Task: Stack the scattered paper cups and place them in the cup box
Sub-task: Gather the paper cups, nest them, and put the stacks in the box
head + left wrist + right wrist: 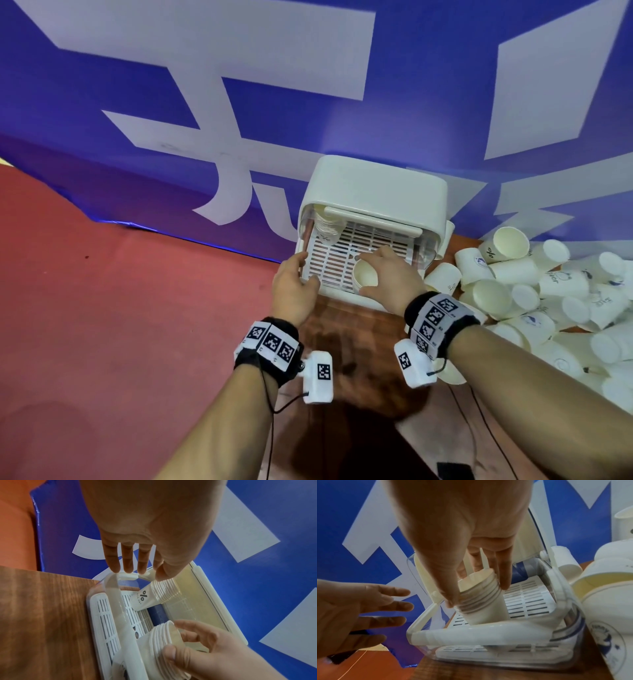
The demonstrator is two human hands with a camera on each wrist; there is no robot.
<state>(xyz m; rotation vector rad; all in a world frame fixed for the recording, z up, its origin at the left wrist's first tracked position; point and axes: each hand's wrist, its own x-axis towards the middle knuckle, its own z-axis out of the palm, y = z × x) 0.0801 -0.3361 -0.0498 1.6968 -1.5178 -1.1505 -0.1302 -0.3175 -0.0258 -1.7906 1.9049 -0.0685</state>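
step: placing stack in box | right hand [387, 277] grips cup stack [481, 599] over cup box [373, 192] grid tray | left hand [294, 287] flat-fingered at box edge | next: seat stack beside stored stack [154, 595], likely release

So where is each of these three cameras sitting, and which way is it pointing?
Head: worn on the head, looking forward and down at the cup box and loose cups; both forearms, left hand and right hand show.
Left wrist: looks along the left hand's straight fingers touching the box rim.
Right wrist: looks along the right hand gripping the cup stack.
Shared: both wrist views show that stack, the slotted tray and the other hand.
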